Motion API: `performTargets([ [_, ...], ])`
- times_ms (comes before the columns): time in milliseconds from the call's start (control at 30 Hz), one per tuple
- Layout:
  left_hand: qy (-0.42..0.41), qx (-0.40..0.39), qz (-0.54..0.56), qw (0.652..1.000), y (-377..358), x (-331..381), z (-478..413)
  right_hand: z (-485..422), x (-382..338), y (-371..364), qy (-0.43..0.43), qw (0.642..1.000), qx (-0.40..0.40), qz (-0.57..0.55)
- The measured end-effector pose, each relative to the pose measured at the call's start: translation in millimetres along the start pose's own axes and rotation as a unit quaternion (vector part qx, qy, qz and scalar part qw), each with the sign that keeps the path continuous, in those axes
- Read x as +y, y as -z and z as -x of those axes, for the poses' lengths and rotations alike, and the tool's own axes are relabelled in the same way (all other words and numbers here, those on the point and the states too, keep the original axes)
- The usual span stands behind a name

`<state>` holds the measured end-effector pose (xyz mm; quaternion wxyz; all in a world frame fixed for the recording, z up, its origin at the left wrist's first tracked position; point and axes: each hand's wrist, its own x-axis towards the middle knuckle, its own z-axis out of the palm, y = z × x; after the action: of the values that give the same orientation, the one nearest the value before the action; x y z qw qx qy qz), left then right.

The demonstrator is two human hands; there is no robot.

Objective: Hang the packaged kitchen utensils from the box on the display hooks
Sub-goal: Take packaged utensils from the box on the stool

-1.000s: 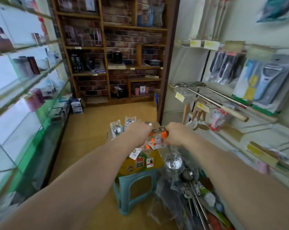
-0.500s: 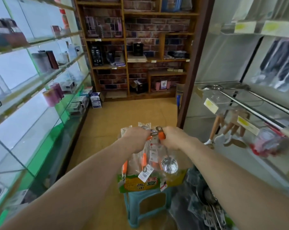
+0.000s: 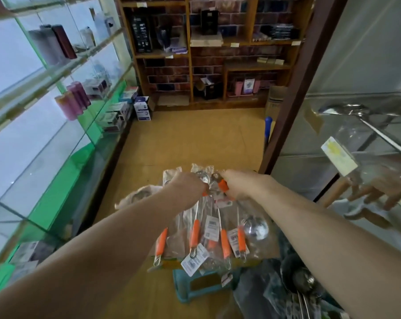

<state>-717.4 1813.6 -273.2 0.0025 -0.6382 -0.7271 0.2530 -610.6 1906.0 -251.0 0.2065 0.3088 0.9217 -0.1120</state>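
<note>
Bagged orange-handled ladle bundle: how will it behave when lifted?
Likely floppy as a bunch: the clear-bagged orange-handled steel ladles fan out loosely below the left hand and right hand. Glossy plastic looks slippery. Probably swings, handles dangling free.

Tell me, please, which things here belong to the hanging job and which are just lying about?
Job: packaged utensils, gripped by left hand and right hand; box beneath them; price-tagged display hook.
Lying about: teal stool; pink tumblers; white cartons on the floor; wooden shelving.
</note>
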Motion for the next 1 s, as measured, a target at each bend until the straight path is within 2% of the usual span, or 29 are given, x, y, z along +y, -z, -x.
performTargets([
  [67,-0.073,-0.035,-0.087,0.993,-2.9,3.3,-8.0,-9.5,-0.8,2.0,0.037,0.998,-0.007,0.051],
  [167,-0.122,-0.026,-0.145,0.981,-11.1,9.9,-16.3,-18.8,-7.2,-1.3,0.074,0.99,-0.017,0.116],
  [233,-0.202,-0.033,-0.235,0.95,-23.1,18.8,-22.4,-23.6,-13.3,-13.1,0.102,0.976,0.007,0.194],
  [367,-0.198,-0.097,-0.237,0.946,-56.2,39.7,-25.0,-40.8,-21.9,-69.2,0.134,0.939,-0.004,0.317],
  [467,-0.215,-0.11,-0.21,0.947,-78.0,53.1,-20.5,-43.9,-29.1,-110.3,0.15,0.916,-0.042,0.37],
  [533,-0.226,-0.13,-0.247,0.933,-90.3,57.3,-16.1,-43.1,-30.4,-126.2,0.165,0.906,-0.044,0.387],
  [600,-0.223,-0.13,-0.281,0.924,-96.2,61.2,-11.5,-45.3,-26.8,-134.5,0.169,0.904,-0.041,0.389],
  [733,-0.246,-0.122,-0.275,0.922,-108.8,71.8,-10.9,-54.9,-15.5,-144.5,0.167,0.909,-0.034,0.381],
  [867,-0.209,-0.133,-0.293,0.923,-120.0,71.1,-6.3,-63.8,-8.9,-157.4,0.179,0.915,-0.043,0.359],
  [1000,-0.19,-0.138,-0.193,0.953,-117.9,68.1,-15.5,-70.9,-9.5,-170.1,0.177,0.916,-0.049,0.356],
])
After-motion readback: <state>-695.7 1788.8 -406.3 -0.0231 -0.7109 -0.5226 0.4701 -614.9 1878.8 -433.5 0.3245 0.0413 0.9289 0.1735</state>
